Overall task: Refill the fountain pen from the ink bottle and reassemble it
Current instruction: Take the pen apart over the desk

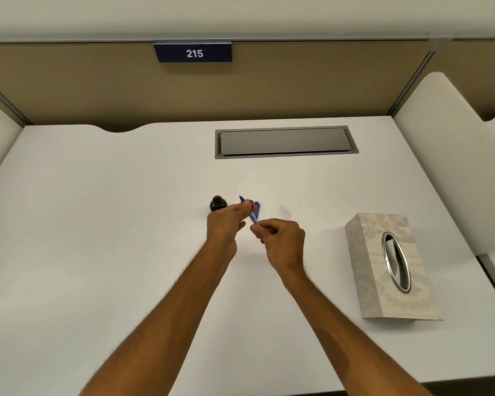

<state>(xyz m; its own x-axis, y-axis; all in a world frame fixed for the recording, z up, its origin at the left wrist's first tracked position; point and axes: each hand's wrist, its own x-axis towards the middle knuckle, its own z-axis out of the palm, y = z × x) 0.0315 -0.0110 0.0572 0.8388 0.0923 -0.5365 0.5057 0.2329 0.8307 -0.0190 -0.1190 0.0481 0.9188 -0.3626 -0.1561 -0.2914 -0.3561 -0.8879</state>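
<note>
A small dark ink bottle [217, 203] stands open on the white desk [97, 224], just left of my hands. My left hand [226, 221] pinches the front section of the fountain pen [253, 217], whose nib points up and away to the left. My right hand [280, 238] pinches the rear end of the pen's clear converter. Blue pen parts [257, 208] lie on the desk right behind the pen, partly hidden by it.
A patterned tissue box [389, 267] lies on the desk to the right. A grey cable hatch [286, 142] is set into the desk further back. A beige partition with a sign reading 215 [193, 52] closes off the back.
</note>
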